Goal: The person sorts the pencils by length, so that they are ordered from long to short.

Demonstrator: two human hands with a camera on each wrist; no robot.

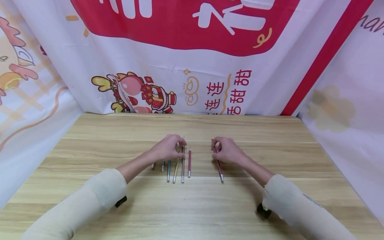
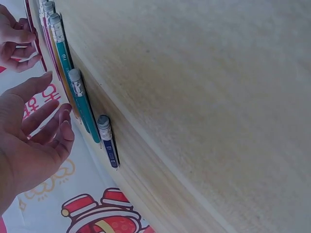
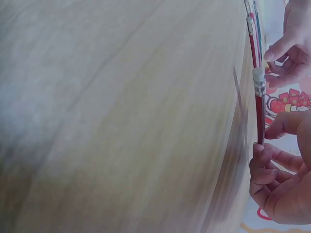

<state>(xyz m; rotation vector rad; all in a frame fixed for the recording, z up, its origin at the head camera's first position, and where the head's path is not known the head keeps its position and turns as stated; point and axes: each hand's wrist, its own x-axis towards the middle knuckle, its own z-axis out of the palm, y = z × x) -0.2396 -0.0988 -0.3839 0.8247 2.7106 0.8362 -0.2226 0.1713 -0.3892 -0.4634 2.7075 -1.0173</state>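
Note:
A red pencil (image 1: pixel 220 170) with a white eraser is pinched in my right hand (image 1: pixel 229 150). Its eraser end points toward me, and in the right wrist view the pencil (image 3: pixel 260 104) appears raised above its shadow. My left hand (image 1: pixel 168 147) hovers over a row of pencils, thumb and fingers parted, fingertips right at a dark striped pencil (image 1: pixel 183 171). Just right of that lies another red pencil (image 1: pixel 189 163). To its left are a yellow pencil (image 1: pixel 175 171), a blue-green pencil (image 1: pixel 168 171), a shorter teal pencil (image 1: pixel 163 166) and a short dark blue pencil (image 2: pixel 109 145). The left hand hides their far parts.
The pencils lie on a wood-grain table (image 1: pixel 192 210). A white and red printed cloth (image 1: pixel 180 60) hangs along the back edge, and more printed cloth (image 1: pixel 339 133) closes off both sides. Dark wrist straps (image 1: pixel 264 211) show below the sleeves.

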